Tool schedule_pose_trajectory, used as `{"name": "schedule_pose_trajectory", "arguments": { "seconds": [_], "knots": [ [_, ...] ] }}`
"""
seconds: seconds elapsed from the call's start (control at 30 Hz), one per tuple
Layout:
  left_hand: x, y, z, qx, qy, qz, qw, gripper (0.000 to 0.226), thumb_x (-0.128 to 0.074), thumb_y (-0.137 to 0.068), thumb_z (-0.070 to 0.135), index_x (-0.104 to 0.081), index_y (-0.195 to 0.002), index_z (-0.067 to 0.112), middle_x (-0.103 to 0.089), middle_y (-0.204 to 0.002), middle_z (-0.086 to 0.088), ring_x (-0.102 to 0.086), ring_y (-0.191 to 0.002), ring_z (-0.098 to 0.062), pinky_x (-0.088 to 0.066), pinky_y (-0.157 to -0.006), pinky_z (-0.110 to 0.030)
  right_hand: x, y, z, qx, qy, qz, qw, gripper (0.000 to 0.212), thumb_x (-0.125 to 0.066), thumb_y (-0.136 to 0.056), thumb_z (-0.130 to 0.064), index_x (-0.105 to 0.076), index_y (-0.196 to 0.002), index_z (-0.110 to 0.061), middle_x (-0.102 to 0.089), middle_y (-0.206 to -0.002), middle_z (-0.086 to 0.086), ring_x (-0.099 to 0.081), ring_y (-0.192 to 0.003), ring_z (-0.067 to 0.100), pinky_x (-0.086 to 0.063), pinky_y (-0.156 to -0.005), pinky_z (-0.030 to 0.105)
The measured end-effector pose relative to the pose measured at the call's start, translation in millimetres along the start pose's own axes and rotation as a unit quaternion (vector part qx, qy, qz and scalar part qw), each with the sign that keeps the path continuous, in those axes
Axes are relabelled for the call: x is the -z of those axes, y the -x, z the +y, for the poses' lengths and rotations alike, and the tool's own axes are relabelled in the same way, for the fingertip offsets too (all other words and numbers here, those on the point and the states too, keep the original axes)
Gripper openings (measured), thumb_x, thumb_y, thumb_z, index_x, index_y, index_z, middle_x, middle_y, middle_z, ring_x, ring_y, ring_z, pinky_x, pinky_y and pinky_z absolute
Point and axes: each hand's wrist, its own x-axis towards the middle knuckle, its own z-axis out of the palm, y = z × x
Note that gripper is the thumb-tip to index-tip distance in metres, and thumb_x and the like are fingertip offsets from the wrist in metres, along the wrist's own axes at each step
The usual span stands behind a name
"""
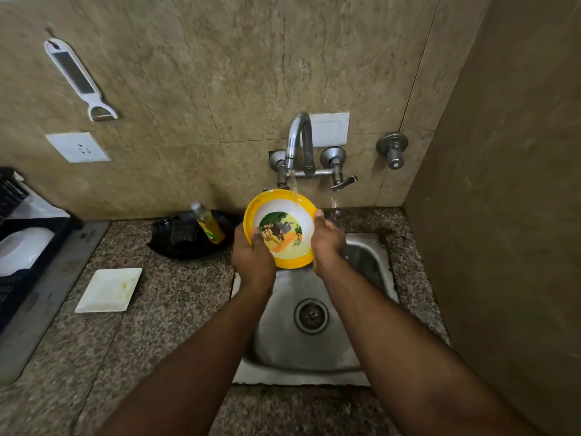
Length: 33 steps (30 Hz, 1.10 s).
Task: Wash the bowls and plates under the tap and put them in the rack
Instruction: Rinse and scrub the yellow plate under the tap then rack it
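Observation:
A yellow-rimmed bowl [283, 225] with a cartoon picture inside is tilted toward me above the steel sink [301, 347]. Water runs from the tap [298, 136] onto the bowl's upper right rim. My left hand [253, 258] grips the bowl's left edge, thumb inside the rim. On the right edge, my right hand [327, 240] holds the bowl with the thumb over the rim. A white square plate [110, 289] with greenish smears lies on the counter to the left. The dark rack [28, 256] at the far left holds a white dish [22, 250].
A bottle of yellow liquid [209, 223] and a dark scrub pad lie in a black tray [188, 237] behind the counter, left of the bowl. A peeler [78, 78] hangs on the wall. A brown side wall closes in the right. The tap's lever [344, 182] drips.

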Motion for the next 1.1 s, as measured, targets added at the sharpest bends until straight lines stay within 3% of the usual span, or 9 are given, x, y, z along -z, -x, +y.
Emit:
{"name": "schedule_pose_trajectory", "arguments": {
  "seconds": [0.1,0.23,0.33,0.43,0.53,0.7,0.9,1.0,1.1],
  "knots": [
    [-5,1,7,0.034,0.002,0.069,0.997,0.032,-0.044,-0.110,0.025,-0.059,-0.133,0.010,-0.070,-0.118,-0.013,-0.066,-0.103,-0.027,-0.050,-0.084,-0.030,-1,4,1,0.017,0.000,-0.126,0.992,0.018,-0.058,-0.101,-0.015,-0.074,-0.109,-0.011,-0.077,-0.106,0.013,-0.072,-0.098,0.033,-0.060,-0.090,0.049],
    [-2,-6,11,0.075,0.004,0.123,0.990,0.036,-0.041,-0.111,0.023,-0.053,-0.140,0.005,-0.066,-0.124,-0.019,-0.064,-0.107,-0.033,-0.044,-0.084,-0.029,5,28,11,-0.036,-0.108,-0.246,0.962,0.044,-0.047,-0.100,0.006,-0.058,-0.138,-0.015,-0.071,-0.127,0.011,-0.067,-0.115,0.033,-0.058,-0.093,0.053],
    [-1,0,8,0.070,0.038,0.090,0.993,0.033,-0.043,-0.110,0.020,-0.055,-0.138,0.007,-0.066,-0.122,-0.016,-0.064,-0.106,-0.030,-0.048,-0.085,-0.031,4,37,9,-0.096,-0.150,-0.212,0.961,0.039,-0.046,-0.107,-0.009,-0.054,-0.135,-0.035,-0.073,-0.115,0.005,-0.072,-0.091,0.028,-0.063,-0.067,0.050],
    [0,3,8,0.141,0.090,0.039,0.985,0.030,-0.053,-0.106,0.017,-0.058,-0.135,0.012,-0.067,-0.120,-0.007,-0.066,-0.108,-0.026,-0.054,-0.085,-0.031,-4,25,-1,-0.060,-0.100,-0.119,0.986,0.028,-0.052,-0.106,-0.018,-0.062,-0.132,-0.024,-0.076,-0.101,0.003,-0.071,-0.077,0.024,-0.058,-0.085,0.058],
    [2,-10,6,0.187,0.121,-0.038,0.974,0.023,-0.065,-0.098,0.031,-0.071,-0.118,0.021,-0.075,-0.113,-0.006,-0.071,-0.106,-0.027,-0.059,-0.095,-0.048,-2,12,-19,-0.014,-0.038,-0.080,0.996,0.030,-0.059,-0.103,-0.029,-0.070,-0.122,-0.009,-0.075,-0.109,0.007,-0.068,-0.091,0.020,-0.058,-0.092,0.041],
    [5,-39,-4,0.166,0.006,-0.031,0.986,0.071,-0.051,-0.078,0.078,-0.077,-0.099,0.015,-0.078,-0.095,-0.007,-0.074,-0.092,-0.030,-0.061,-0.086,-0.056,9,4,-29,0.010,0.005,-0.139,0.990,0.023,-0.059,-0.103,-0.027,-0.070,-0.118,-0.014,-0.076,-0.103,0.002,-0.069,-0.084,0.017,-0.058,-0.079,0.035],
    [0,-26,9,0.093,-0.112,-0.095,0.985,0.049,-0.057,-0.097,0.034,-0.054,-0.141,0.013,-0.067,-0.128,-0.020,-0.064,-0.116,-0.042,-0.053,-0.100,-0.050,41,6,-14,-0.038,-0.084,-0.222,0.971,0.052,-0.059,-0.094,0.001,-0.059,-0.133,-0.034,-0.074,-0.119,0.005,-0.072,-0.103,0.034,-0.061,-0.083,0.054],
    [-12,-9,4,0.006,-0.342,-0.228,0.912,0.081,-0.057,-0.096,0.030,-0.016,-0.164,0.014,-0.027,-0.163,-0.027,-0.033,-0.147,-0.047,-0.035,-0.115,-0.048,46,2,-10,0.013,-0.014,-0.150,0.988,0.042,-0.056,-0.099,-0.004,-0.060,-0.130,-0.032,-0.068,-0.127,0.008,-0.065,-0.116,0.035,-0.054,-0.098,0.059],
    [-33,7,-11,-0.155,-0.460,-0.366,0.794,0.079,-0.019,-0.097,0.056,-0.017,-0.165,0.017,0.012,-0.169,-0.027,0.010,-0.156,-0.048,-0.010,-0.125,-0.060,49,5,-8,0.119,0.135,-0.101,0.978,0.045,-0.056,-0.096,-0.006,-0.061,-0.137,-0.025,-0.066,-0.133,0.006,-0.060,-0.124,0.030,-0.049,-0.107,0.044]
  ]
}}
